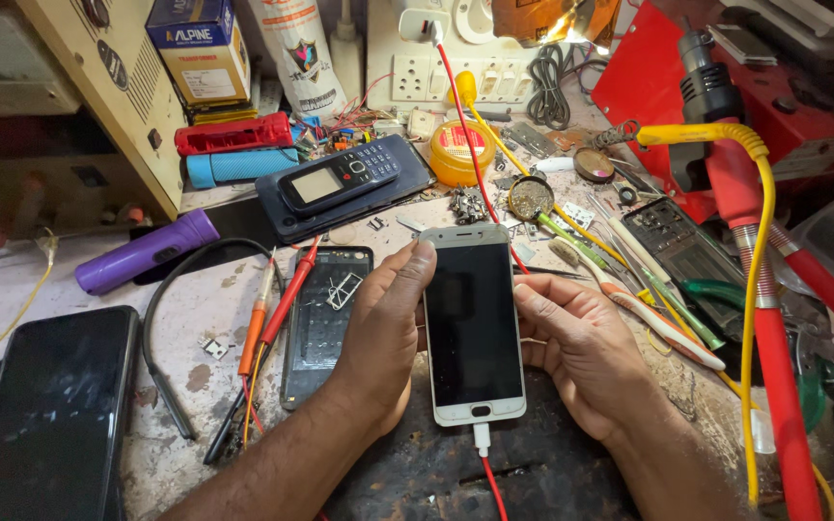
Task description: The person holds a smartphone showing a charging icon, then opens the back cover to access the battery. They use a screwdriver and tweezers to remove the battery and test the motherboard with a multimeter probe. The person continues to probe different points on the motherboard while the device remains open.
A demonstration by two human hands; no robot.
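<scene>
Left hand (378, 333) and right hand (581, 352) both grasp the white-framed black-screened smartphone (472, 323) by its side edges. Clutter crowds close: a bare phone back shell (325, 323) sits just left, and the round yellow tin (462, 151) holds paste.

Keypad phone (340, 178), purple torch (145, 253), yellow tin (460, 151), toothbrush (629, 304).

The only camera sits on my head and looks steeply down and forward across the workbench (21, 289). It is close: my left hand (378, 328) and right hand (581, 352) fill the lower middle, forearms entering from the bottom edge. The wall sockets (456, 77) at the bench's back run along the top.
</scene>
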